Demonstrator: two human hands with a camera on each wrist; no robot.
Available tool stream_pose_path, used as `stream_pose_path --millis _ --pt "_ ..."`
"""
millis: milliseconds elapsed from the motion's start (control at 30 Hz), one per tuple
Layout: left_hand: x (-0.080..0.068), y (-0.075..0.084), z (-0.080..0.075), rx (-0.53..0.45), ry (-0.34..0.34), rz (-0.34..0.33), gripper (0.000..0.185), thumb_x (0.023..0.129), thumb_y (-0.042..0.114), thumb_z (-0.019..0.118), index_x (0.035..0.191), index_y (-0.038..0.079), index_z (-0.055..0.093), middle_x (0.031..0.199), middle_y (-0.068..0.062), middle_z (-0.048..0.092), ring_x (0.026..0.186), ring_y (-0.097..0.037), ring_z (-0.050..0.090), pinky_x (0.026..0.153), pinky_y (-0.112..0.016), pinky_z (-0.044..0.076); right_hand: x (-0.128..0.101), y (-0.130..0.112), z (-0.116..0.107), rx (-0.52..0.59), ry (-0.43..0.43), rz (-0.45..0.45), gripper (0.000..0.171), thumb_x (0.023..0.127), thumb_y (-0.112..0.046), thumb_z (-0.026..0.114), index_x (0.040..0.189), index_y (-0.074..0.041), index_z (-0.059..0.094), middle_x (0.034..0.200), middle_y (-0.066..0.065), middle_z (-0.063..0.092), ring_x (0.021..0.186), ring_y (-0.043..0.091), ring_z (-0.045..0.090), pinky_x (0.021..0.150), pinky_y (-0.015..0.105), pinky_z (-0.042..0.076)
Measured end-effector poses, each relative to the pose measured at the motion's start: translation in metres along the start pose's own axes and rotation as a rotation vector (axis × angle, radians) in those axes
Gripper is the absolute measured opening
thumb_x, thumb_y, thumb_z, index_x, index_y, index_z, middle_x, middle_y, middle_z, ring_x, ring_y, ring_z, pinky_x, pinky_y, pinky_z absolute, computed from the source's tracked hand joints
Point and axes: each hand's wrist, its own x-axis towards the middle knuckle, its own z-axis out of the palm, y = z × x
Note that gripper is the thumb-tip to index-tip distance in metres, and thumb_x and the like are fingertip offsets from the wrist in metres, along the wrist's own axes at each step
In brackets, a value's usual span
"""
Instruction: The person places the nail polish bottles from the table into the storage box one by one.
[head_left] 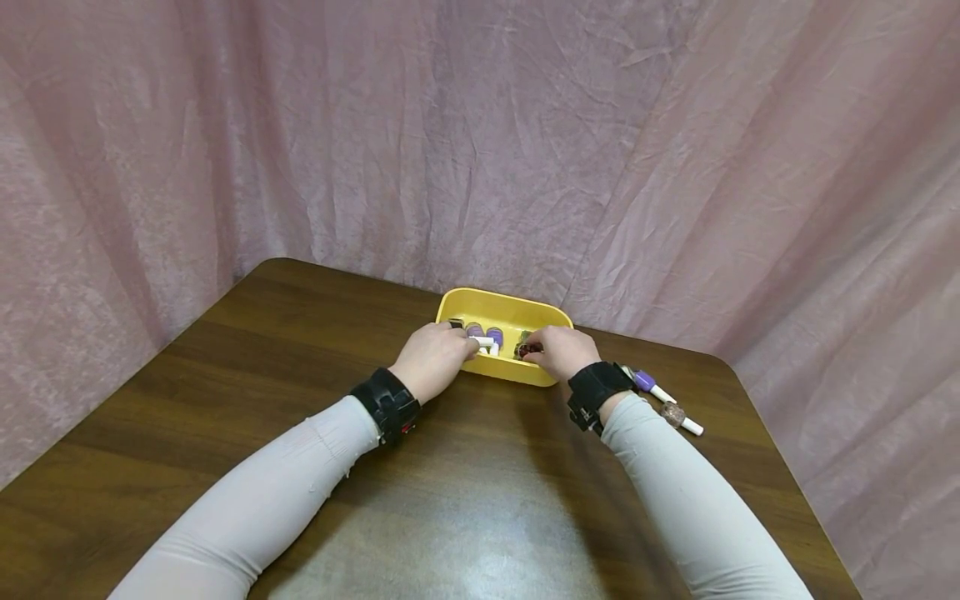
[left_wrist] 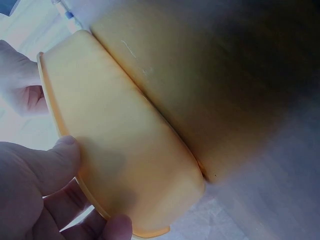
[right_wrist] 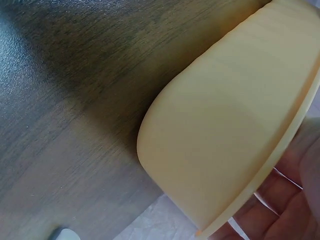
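Note:
A yellow plastic bin (head_left: 525, 372) stands near the table's far edge, with several nail polish bottles (head_left: 495, 337) in it, some purple, some white-capped. My left hand (head_left: 431, 358) is at its left end; in the left wrist view the thumb and a fingertip overlap the outer wall, and other fingers curl behind the rim. A white cap (head_left: 482, 341) lies right at these fingertips. Inside the bin's right end, my right hand (head_left: 566, 350) pinches a dark red nail polish bottle (head_left: 531, 348). From the right wrist view, the wall hides that bottle and the fingertips.
To the right of the bin, partly behind my right forearm, lie a purple nail polish bottle (head_left: 645, 382) and a glittery brownish one (head_left: 672, 413), both with white caps. A pink curtain (head_left: 495, 150) hangs behind the wooden table (head_left: 315, 325).

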Motion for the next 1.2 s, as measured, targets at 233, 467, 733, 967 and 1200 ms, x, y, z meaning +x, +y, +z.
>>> stream_pose_path --millis 233,467,733,967,1200 --pt "0.000 0.000 0.000 0.001 -0.007 -0.007 0.009 0.104 0.023 0.078 0.102 0.019 0.085 0.097 -0.001 0.079 0.087 -0.024 0.070 0.080 -0.041 0.056 -0.001 0.000 0.000 0.013 0.003 0.002 0.019 0.101 -0.031 0.083 0.117 -0.020 0.087 0.110 0.002 0.082 0.100 0.027 0.077 0.081 0.050 0.061" --pt "0.001 0.001 -0.001 0.003 -0.012 -0.017 0.010 0.105 0.025 0.077 0.104 0.018 0.085 0.097 -0.002 0.079 0.086 -0.024 0.070 0.079 -0.041 0.056 -0.001 0.000 0.001 0.028 0.024 -0.012 0.015 0.100 -0.028 0.084 0.111 -0.018 0.086 0.098 -0.001 0.080 0.088 0.022 0.073 0.073 0.046 0.058" --pt "0.001 0.001 0.000 0.001 -0.021 -0.022 0.010 0.104 0.025 0.078 0.105 0.019 0.085 0.097 -0.002 0.079 0.087 -0.024 0.070 0.080 -0.041 0.057 -0.003 0.004 0.006 0.035 0.073 -0.022 0.016 0.100 -0.033 0.084 0.100 -0.017 0.081 0.082 -0.003 0.070 0.076 0.018 0.064 0.064 0.041 0.051" --pt "-0.001 0.002 0.000 0.028 0.014 -0.005 0.010 0.101 0.028 0.079 0.100 0.019 0.084 0.094 -0.001 0.078 0.083 -0.025 0.069 0.075 -0.041 0.056 -0.011 0.005 0.010 0.036 0.142 -0.038 0.037 0.101 -0.039 0.081 0.127 -0.012 0.082 0.115 0.008 0.081 0.101 0.028 0.076 0.081 0.052 0.061" --pt "-0.001 0.004 -0.003 0.038 -0.004 0.000 0.010 0.104 0.028 0.078 0.101 0.020 0.083 0.094 0.000 0.078 0.082 -0.024 0.069 0.076 -0.040 0.056 -0.024 0.009 0.017 0.019 0.244 -0.074 0.046 0.106 -0.040 0.075 0.137 -0.006 0.077 0.127 0.014 0.078 0.120 0.035 0.072 0.104 0.053 0.056"
